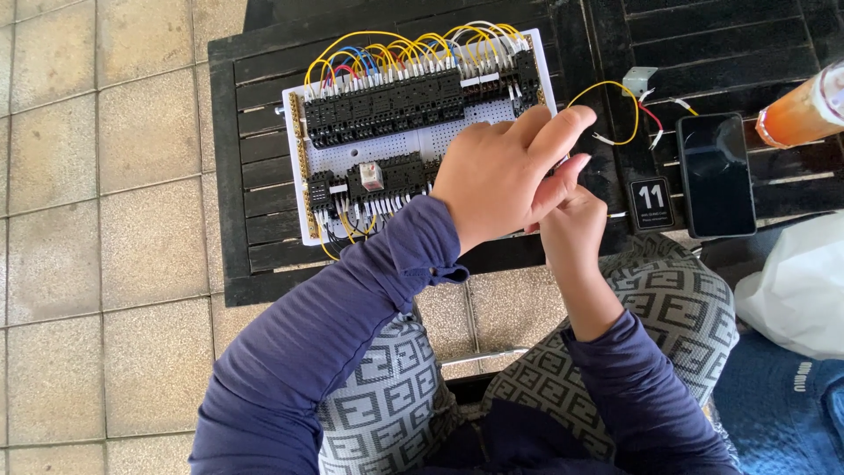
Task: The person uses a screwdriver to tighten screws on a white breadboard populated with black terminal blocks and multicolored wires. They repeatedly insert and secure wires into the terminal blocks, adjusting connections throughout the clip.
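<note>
At panel's right edge | your left hand [505, 171] pinches yellow wire [615, 97] | right hand [571, 224] beneath, grip hidden | wiring panel [422, 132] on black table [255, 229]

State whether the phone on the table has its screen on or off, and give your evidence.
Off: the phone lies flat on the black slatted table, its screen uniformly dark with only faint reflections.

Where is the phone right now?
In the head view, the black phone lies flat on the dark slatted table, right of the hands, between a small black number sign and an orange drink.
</note>
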